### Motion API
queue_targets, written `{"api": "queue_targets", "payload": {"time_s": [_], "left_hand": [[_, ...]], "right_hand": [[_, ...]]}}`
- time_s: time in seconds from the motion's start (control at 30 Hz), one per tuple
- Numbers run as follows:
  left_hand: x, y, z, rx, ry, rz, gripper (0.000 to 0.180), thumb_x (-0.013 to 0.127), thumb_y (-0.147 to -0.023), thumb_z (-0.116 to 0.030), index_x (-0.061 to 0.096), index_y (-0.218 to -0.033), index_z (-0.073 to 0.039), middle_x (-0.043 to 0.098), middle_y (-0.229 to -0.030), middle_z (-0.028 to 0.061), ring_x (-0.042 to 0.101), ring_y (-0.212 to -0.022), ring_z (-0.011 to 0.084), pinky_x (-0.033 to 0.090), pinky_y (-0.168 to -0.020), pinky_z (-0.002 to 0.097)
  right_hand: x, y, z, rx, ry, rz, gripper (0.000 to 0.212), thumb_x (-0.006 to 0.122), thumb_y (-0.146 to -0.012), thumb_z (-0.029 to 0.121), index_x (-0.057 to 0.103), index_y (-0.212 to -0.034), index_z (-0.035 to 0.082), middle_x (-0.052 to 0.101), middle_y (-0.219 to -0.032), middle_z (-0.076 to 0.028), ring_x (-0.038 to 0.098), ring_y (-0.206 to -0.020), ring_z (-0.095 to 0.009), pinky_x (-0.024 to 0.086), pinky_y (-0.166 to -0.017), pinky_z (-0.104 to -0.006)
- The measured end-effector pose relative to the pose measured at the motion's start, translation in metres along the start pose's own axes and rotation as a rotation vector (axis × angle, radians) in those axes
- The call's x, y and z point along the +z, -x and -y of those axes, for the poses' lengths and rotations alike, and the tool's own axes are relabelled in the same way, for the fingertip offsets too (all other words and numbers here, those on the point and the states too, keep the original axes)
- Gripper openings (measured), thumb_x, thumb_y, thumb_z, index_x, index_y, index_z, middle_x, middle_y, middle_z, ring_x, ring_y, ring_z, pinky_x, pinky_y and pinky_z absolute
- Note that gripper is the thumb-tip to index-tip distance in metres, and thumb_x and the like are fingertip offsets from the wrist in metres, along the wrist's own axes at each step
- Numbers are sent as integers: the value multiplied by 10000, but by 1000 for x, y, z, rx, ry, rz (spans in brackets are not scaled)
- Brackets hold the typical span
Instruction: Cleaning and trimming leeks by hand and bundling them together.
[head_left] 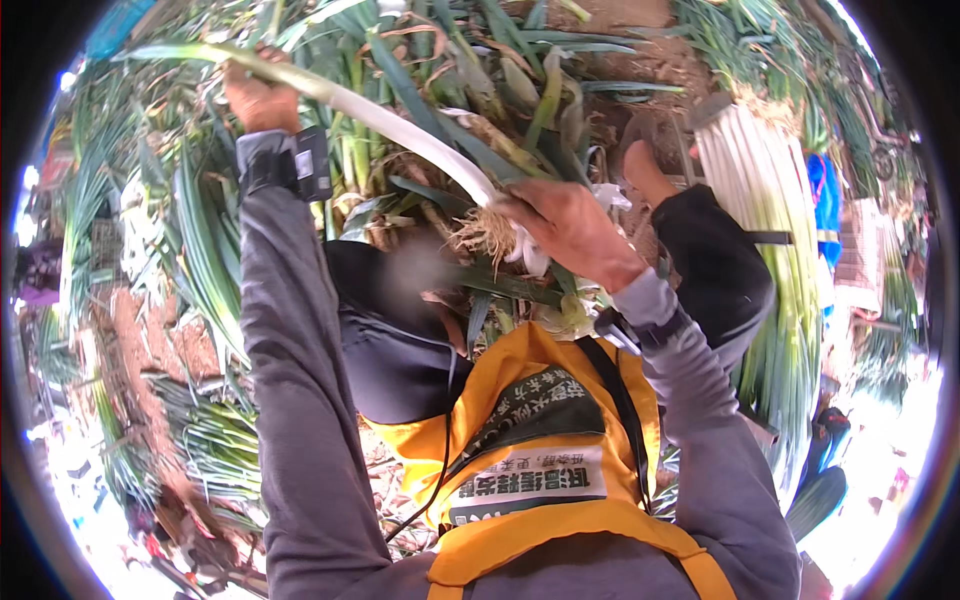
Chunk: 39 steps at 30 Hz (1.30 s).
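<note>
1. Wearing a bright yellow cloth apron with dark and white printed patches [530, 455], the person works with both hands raised above the lap.
2. The bare right hand [575, 228], nearer the body, has its fingers drawn narrow on the root end of a long, slender leek with a white shaft and green leaves [392, 120]; whether they pinch the shaft or an outer layer cannot be told.
3. That leek looks partly cleaned: its shaft is smooth and white, with pale loose strips [533, 258] beside the right hand, but the bushy tan roots [483, 235] remain.
4. The bare left hand [262, 95], farther out, is wrapped around the green part.
5. Between the hands, the leek's long axis slants and bows gently, roots toward the lower right, leaf tips toward the upper left.
6. Beyond and beneath it, a tangled heap of green, leafy leeks [410, 90] seems left to do.
7. Off to the right, a thick, dark-banded bundle of white-stemmed leeks [760, 190] appears finished, roots up, leaves down the view.
</note>
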<state>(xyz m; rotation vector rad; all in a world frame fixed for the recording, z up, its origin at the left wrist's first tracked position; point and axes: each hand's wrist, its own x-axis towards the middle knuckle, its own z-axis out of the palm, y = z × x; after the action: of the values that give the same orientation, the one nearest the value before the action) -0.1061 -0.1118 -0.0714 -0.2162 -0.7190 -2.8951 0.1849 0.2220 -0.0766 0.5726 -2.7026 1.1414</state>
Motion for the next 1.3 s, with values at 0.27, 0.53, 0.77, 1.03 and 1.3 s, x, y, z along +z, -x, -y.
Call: {"api": "queue_targets", "payload": {"time_s": [0.27, 0.53, 0.77, 1.03, 1.3], "left_hand": [[-3, 4, 1, -35, 29, -88, 285, 385, -1056, -315, 476, -1109, -51, 541, -874, 141, 500, -687, 211, 440, -612, 366], [80, 46, 48, 109, -298, -45, 277, 500, -1020, -290, 493, -1059, -16, 570, -892, 125, 537, -731, 221, 485, -666, 355], [123, 88, 77, -64, -169, 245, 287, 665, -940, -223, 575, -1132, -29, 581, -946, 78, 580, -849, 221, 530, -742, 361], [124, 97, 80, -267, -59, 303, 373, 651, -956, -205, 560, -1235, 26, 550, -891, 85, 550, -829, 193, 539, -745, 318], [123, 106, 88, -302, -143, 203, 269, 696, -923, -224, 583, -1081, -38, 606, -883, 83, 620, -826, 222, 559, -747, 330]], "right_hand": [[-33, 68, 51, -46, 86, 14, 182, 693, -865, 151, 671, -1006, 38, 646, -789, -119, 633, -615, -313, 510, -555, -390], [-31, 71, -61, 216, 371, -110, 213, 648, -917, 205, 685, -1081, 74, 674, -868, -134, 664, -732, -330, 538, -664, -394], [-8, -59, 11, 54, -102, -264, 360, 723, -862, 264, 651, -1143, 52, 685, -1042, -168, 674, -926, -338, 535, -803, -397], [0, -83, -2, 164, -447, -122, 245, 764, -822, 196, 697, -947, -4, 683, -859, -123, 639, -753, -161, 515, -717, -314], [-4, -80, -9, 237, -527, -119, 286, 762, -817, 198, 689, -956, -41, 664, -801, -92, 581, -731, -115, 488, -676, -299]]}}
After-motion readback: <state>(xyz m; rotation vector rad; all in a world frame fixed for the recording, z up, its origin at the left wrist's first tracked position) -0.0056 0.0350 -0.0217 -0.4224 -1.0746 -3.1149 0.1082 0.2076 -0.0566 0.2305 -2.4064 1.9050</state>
